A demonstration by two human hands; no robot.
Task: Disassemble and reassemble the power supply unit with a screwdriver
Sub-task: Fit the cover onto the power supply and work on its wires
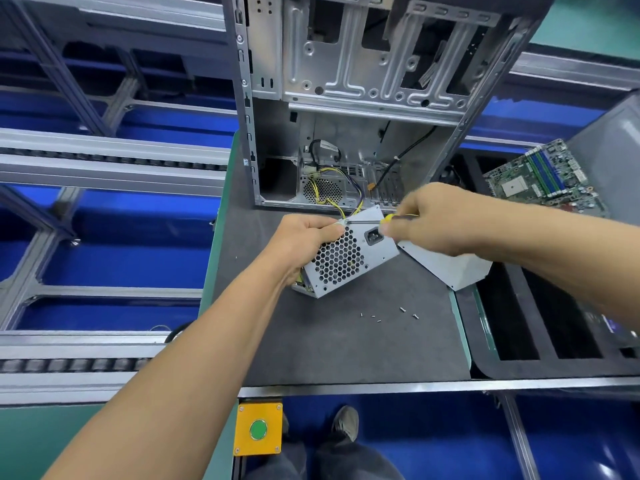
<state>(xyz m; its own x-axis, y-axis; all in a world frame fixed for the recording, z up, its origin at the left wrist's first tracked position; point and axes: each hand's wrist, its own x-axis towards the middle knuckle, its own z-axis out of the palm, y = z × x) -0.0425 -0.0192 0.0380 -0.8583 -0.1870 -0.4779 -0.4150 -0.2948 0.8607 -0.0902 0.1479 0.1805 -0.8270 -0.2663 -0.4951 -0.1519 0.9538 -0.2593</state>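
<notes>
The power supply [343, 256] stands tilted on the dark worktop [346, 341], just in front of the open computer case [363, 98]. The left hand [301, 240] grips its upper left edge, fingers curled round the corner. The right hand [433, 220] holds the screwdriver [381, 220], its tip at a corner screw. The box looks rigid, fairly heavy, with sharp sheet-metal edges; holding it by the solid sides seems safest. Loose screws [388, 314] lie nearby and could roll.
</notes>
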